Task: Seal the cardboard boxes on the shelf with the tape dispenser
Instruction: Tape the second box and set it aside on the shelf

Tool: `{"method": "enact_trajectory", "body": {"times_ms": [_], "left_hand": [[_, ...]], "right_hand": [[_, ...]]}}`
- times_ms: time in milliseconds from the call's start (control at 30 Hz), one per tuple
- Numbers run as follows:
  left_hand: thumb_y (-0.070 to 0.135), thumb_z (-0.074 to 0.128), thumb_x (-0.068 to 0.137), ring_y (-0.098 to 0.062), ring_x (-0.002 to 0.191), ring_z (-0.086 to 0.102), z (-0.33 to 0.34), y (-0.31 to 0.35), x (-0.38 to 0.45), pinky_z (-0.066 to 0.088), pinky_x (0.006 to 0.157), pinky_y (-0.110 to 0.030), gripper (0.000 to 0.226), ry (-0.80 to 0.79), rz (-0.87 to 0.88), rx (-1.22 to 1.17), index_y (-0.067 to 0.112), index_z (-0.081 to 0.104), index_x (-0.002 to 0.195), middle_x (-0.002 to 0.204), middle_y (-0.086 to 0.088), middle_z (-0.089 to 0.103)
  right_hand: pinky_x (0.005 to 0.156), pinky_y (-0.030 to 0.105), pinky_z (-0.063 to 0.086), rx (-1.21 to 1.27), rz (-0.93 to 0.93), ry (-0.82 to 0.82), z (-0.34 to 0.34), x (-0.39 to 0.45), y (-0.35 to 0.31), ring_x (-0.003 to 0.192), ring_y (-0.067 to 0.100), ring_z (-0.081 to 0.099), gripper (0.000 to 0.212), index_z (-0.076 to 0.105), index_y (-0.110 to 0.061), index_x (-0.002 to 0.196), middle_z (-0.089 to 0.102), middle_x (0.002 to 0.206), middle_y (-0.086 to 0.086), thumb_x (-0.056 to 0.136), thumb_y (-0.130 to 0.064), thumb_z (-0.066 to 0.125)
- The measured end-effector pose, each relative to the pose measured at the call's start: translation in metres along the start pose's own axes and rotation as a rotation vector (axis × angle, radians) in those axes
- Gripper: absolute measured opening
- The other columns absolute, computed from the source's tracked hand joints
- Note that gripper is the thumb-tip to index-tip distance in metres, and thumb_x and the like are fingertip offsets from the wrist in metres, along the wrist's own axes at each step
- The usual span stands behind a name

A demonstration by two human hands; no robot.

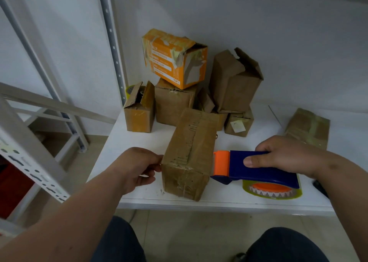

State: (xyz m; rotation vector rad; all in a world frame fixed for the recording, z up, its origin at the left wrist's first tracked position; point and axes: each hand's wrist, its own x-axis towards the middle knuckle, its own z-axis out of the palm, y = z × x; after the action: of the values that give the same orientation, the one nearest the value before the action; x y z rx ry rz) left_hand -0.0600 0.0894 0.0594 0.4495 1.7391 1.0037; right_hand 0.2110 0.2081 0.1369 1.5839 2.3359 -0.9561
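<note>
Seen from the head camera, a person kneels or sits before a white shelf board (139,140), dark trouser knees showing below its front edge. The left hand (137,168) touches the left near corner of a long, worn brown cardboard box (191,154) lying near the middle of the front edge, fingers curled against the box's side; whether they grip it cannot be told. The right hand (284,154) grips the blue plastic tape dispenser with an orange roller head (256,167), thumb across its side and fingers wrapped over the top, the orange head touching the box's right side near the front edge. The dispenser's yellowish tape roll (272,190) sits low, by the shelf's front edge. Toward the back left corner stands a cluster of brown cardboard boxes: a small open-flapped one (139,110) at left, a square one (173,104) carrying a tilted orange-and-white printed carton (175,58), a tall crumpled one (235,80) with torn flaps, and a small labelled one (239,123) beneath it. A flat taped brown box (307,128) lies toward the right edge. Grey perforated metal shelf uprights (111,38) rise at left.
</note>
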Motion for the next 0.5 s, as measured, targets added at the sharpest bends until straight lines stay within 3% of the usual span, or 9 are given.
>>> {"method": "enact_trajectory", "body": {"times_ms": [133,233,300,433,500], "left_hand": [[0.016,0.060,0.094,-0.019,0.068,0.053,0.009,-0.005,-0.002,0.053,0.060,-0.029,0.012,-0.015,0.058,0.073,0.006,0.067,0.095,0.082,-0.010,0.062],[0.028,0.053,0.099,-0.021,0.085,0.057,0.011,-0.007,-0.002,0.057,0.069,-0.034,0.017,-0.025,0.057,0.221,0.017,0.059,0.110,0.104,-0.006,0.059],[0.025,0.051,0.100,-0.021,0.097,0.057,0.013,-0.007,-0.001,0.055,0.075,-0.034,0.021,0.006,0.117,0.350,0.021,0.053,0.120,0.115,-0.004,0.056],[0.021,0.038,0.104,-0.015,0.121,0.049,0.021,0.003,-0.011,0.041,0.096,-0.029,0.037,0.278,0.602,0.529,0.030,0.046,0.139,0.143,0.002,0.046],[0.035,0.034,0.103,-0.011,0.134,0.036,0.028,0.011,-0.015,0.032,0.107,-0.029,0.043,0.190,0.806,0.586,0.032,0.037,0.146,0.152,0.011,0.034]], "right_hand": [[0.061,0.022,0.050,0.023,-0.004,0.018,0.006,0.004,0.007,0.069,0.013,0.070,0.033,0.068,-0.019,0.084,0.072,0.075,-0.003,0.083,-0.052,0.064],[0.061,0.024,0.048,0.065,-0.008,0.027,0.010,0.006,0.013,0.069,0.014,0.070,0.031,0.068,-0.018,0.083,0.072,0.073,-0.003,0.082,-0.050,0.066],[0.061,0.024,0.048,0.099,-0.015,0.023,0.012,0.005,0.014,0.071,0.016,0.070,0.031,0.067,-0.017,0.084,0.072,0.075,-0.002,0.083,-0.048,0.066],[0.062,0.023,0.048,0.126,-0.043,0.015,0.016,0.007,0.013,0.072,0.016,0.069,0.033,0.067,-0.017,0.087,0.071,0.078,-0.002,0.083,-0.050,0.065],[0.063,0.023,0.048,0.116,-0.055,0.016,0.016,0.010,0.012,0.073,0.015,0.069,0.034,0.067,-0.018,0.088,0.071,0.079,-0.002,0.083,-0.051,0.064]]}}
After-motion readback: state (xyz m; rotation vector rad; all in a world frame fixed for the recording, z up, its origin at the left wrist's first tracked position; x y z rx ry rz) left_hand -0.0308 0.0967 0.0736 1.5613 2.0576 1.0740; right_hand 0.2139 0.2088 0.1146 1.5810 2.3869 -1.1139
